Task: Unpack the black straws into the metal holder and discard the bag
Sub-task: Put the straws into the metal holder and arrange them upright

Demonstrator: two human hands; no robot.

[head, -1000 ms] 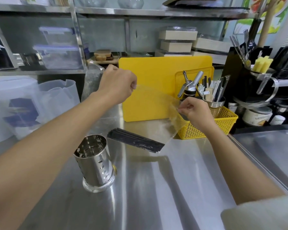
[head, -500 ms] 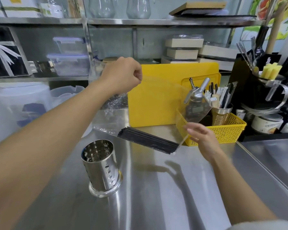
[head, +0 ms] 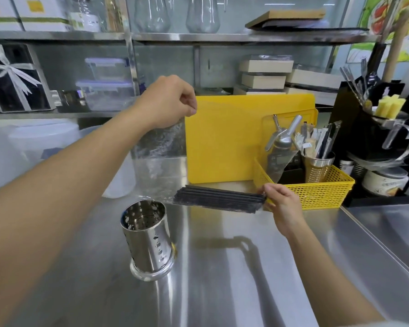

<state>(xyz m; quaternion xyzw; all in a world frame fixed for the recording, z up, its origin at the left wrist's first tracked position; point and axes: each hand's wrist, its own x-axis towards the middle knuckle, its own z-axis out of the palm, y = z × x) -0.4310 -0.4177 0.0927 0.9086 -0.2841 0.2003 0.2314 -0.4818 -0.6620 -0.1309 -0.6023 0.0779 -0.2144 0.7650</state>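
Observation:
A bundle of black straws [head: 219, 200] lies flat, low over the steel counter [head: 222, 279], in front of a yellow cutting board. My right hand [head: 281, 205] pinches the bundle's right end. My left hand [head: 168, 100] is raised at the upper left, fingers closed on a corner of the clear plastic bag [head: 280, 147]. The bag hangs as a see-through sheet across the board down toward the straws. I cannot tell whether the straws are still inside it. The perforated metal holder [head: 149, 234] stands upright and empty, to the left of the straws and nearer to me.
A yellow cutting board [head: 224, 138] leans at the back. A yellow mesh basket [head: 316, 192] with utensils stands right of the straws. Dark utensil racks fill the far right, shelves with boxes and containers [head: 106, 90] the back, and white tubs [head: 45, 142] the left.
My right hand let go of the bag's lower edge, dropped to the straws and closed on their right end. My left hand lifted the bag higher. The straw bundle now lies more level.

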